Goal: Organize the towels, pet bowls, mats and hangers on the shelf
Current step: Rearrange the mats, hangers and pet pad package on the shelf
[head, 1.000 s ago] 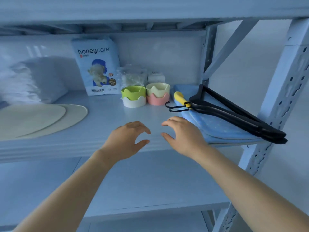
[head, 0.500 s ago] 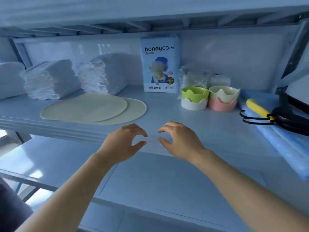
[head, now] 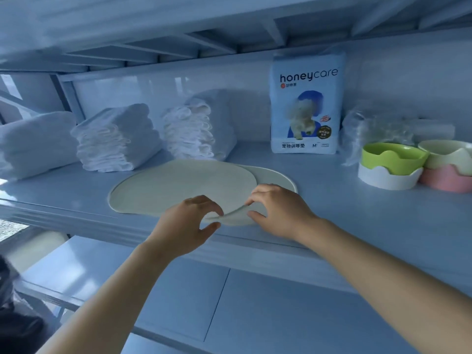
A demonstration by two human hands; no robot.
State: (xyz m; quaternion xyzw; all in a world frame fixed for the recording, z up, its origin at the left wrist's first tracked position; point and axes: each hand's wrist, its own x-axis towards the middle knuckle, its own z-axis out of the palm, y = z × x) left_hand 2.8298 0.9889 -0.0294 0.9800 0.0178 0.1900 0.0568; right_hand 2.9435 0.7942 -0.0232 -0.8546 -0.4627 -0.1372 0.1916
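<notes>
Metal shelf [head: 357,213] in blue-tinted light is carrying everything: three stacks of folded white towels [head: 117,141] are sitting at the back left, a honeycare pack [head: 306,106] is standing upright against the rear wall, and a crumpled plastic bag [head: 370,129] is lying just beside it. Two round mats are lying near the front edge, the top mat [head: 184,185] overlapping the lower mat [head: 275,177], which is peeking out on the right. Left hand [head: 184,226] is pinching the top mat's raised front lip between curled fingers and thumb. Right hand [head: 281,213] is curling onto the same lip just to the right, forefinger above and thumb below, apparently pinching too. That edge is bending up while the rest is lying flat. Green bowl [head: 393,159] and pink bowl [head: 447,175], each nested in another bowl, are sitting touching at the far right. Likely step: lifting the top mat to square it over the lower one. Risks: the floppy mat is probably going to sag or fold when held by one edge only; the lower mat may be dragging along with it and sliding off the shelf front; a wide swing right could be knocking the bowls.
</notes>
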